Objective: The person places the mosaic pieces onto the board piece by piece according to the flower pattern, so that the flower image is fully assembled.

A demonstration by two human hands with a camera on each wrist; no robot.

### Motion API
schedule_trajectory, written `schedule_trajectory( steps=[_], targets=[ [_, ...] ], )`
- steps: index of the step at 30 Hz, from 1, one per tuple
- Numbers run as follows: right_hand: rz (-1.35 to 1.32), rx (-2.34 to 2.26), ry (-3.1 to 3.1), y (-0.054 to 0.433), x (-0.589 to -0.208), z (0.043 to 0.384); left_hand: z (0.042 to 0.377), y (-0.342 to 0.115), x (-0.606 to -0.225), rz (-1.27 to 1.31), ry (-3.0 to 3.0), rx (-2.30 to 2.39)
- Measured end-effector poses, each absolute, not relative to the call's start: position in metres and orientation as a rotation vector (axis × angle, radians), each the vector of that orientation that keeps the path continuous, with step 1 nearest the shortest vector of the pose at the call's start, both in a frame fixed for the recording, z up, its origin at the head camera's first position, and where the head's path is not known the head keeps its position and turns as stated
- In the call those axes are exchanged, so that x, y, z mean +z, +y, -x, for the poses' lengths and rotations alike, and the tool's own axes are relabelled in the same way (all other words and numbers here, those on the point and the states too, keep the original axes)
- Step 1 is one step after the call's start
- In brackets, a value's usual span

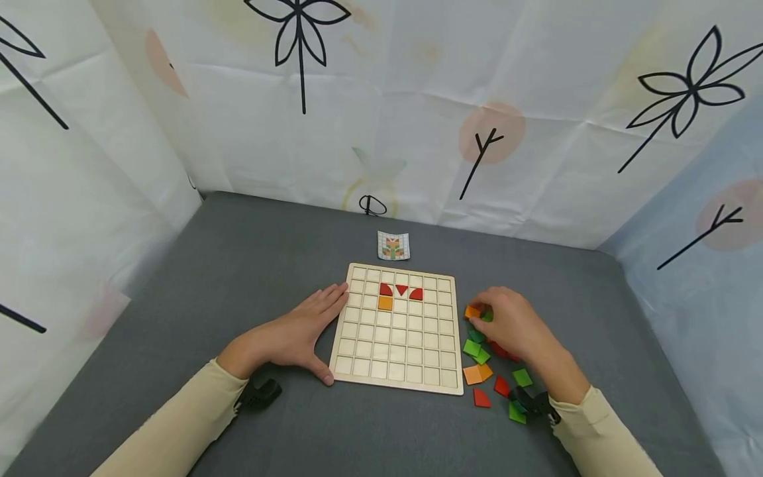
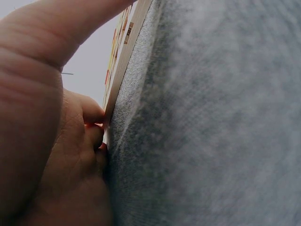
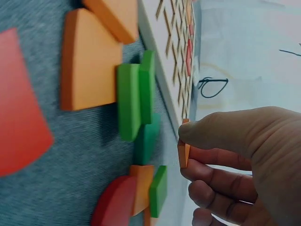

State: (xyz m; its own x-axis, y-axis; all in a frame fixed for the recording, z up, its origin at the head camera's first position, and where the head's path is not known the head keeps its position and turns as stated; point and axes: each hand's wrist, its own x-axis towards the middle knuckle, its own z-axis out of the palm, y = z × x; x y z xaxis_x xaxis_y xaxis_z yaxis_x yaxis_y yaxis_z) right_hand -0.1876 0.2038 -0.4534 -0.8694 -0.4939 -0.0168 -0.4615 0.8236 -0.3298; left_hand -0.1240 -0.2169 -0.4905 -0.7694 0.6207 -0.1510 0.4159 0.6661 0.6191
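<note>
A pale wooden grid board (image 1: 397, 338) lies on the grey table. Near its top edge sit red pieces, among them a red triangle (image 1: 402, 289), and below the left one an orange square (image 1: 385, 303). My left hand (image 1: 292, 334) rests along the board's left side, fingers straight, fingertips and thumb at its edge. Right of the board, my right hand (image 1: 512, 321) pinches an orange tile (image 3: 184, 149) between thumb and fingers, above the loose pieces. Close under that hand are green tiles (image 1: 472, 348) and red pieces, partly hidden by it.
A small pattern card (image 1: 393, 246) lies beyond the board's far edge. Loose orange tiles (image 1: 473, 375), a red quarter piece (image 1: 481, 398) and a green tile (image 1: 522, 377) are scattered at the board's right. White printed cloth (image 1: 405, 132) hangs behind the table.
</note>
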Motion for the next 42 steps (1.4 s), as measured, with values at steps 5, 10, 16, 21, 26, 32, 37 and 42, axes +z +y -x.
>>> schedule_trajectory(
  steps=[5,10,16,21,26,32,37,42],
  targets=[
    [0.778,-0.492,2.92,0.197,-0.448,0.186,0.124,-0.217,-0.491,-0.825,2.535,0.811],
    [0.835,-0.511,2.929,0.187,-0.443,0.187,0.124,-0.217,-0.491,-0.828,2.534,0.806],
    [0.893,-0.513,2.92,0.173,-0.441,0.191,0.126,-0.217,-0.492,-0.828,2.537,0.804],
    [0.951,-0.508,2.911,0.163,-0.44,0.193,0.126,-0.217,-0.492,-0.836,2.541,0.808],
    [0.998,-0.515,2.909,0.154,-0.439,0.193,0.126,-0.217,-0.492,-0.849,2.548,0.801],
    [1.032,-0.508,2.895,0.142,-0.439,0.193,0.126,-0.217,-0.492,-0.838,2.548,0.782],
    [1.053,-0.524,2.859,0.13,-0.44,0.196,0.125,-0.219,-0.493,-0.848,2.55,0.807],
    [1.058,-0.55,2.824,0.121,-0.439,0.197,0.125,-0.219,-0.494,-0.853,2.553,0.803]
  ],
)
